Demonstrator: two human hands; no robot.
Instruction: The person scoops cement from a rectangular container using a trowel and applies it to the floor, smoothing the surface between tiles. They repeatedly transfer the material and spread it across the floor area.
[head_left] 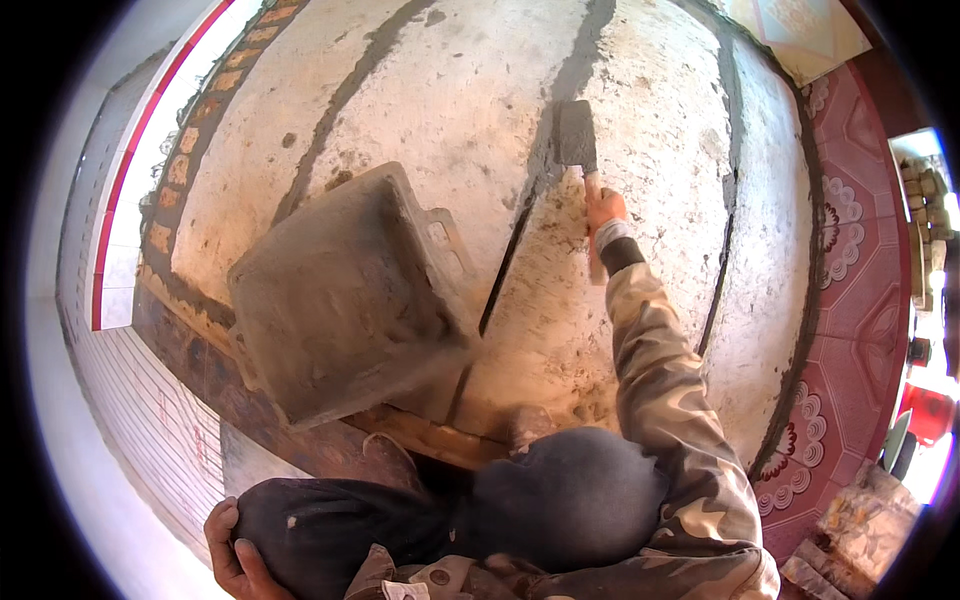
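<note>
My right hand (606, 208) is closed round the handle of a trowel (575, 135). Its flat rectangular blade is smeared with grey mortar and lies over a mortar joint (568, 85) between two pale slabs (440, 110). Beyond the blade that joint is filled with grey mortar; nearer me it shows as a narrow dark gap. My left hand (240, 555) rests on my left knee, fingers apart and holding nothing. Left of the trowel stands a large mortar-stained tub (330, 300) with a loop handle on its right side and wet residue inside.
Another mortared joint (350, 85) runs behind the tub, and a third (733, 120) lies to the right. Along the far left edge is a row of bricks (182, 170). Red patterned tiles (850, 300) border the right side, with a red object (928, 412) beyond.
</note>
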